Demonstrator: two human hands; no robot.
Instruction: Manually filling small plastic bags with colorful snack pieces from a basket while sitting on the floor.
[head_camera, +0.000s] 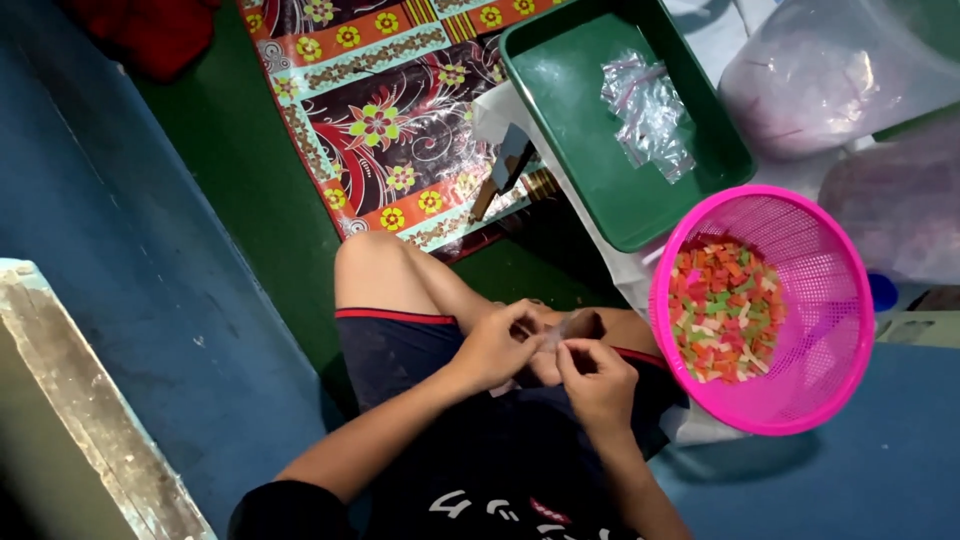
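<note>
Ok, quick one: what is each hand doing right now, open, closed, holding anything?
Left hand: closed, pinching one end of a small clear plastic bag.
Right hand: closed, pinching the same bag from the other side.

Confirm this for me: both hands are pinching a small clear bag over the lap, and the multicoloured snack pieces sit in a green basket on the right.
Not quite. The head view shows the basket is pink, not green. Both hands, left and right, do pinch a small clear bag over the lap, and the snack pieces sit on the right.
</note>
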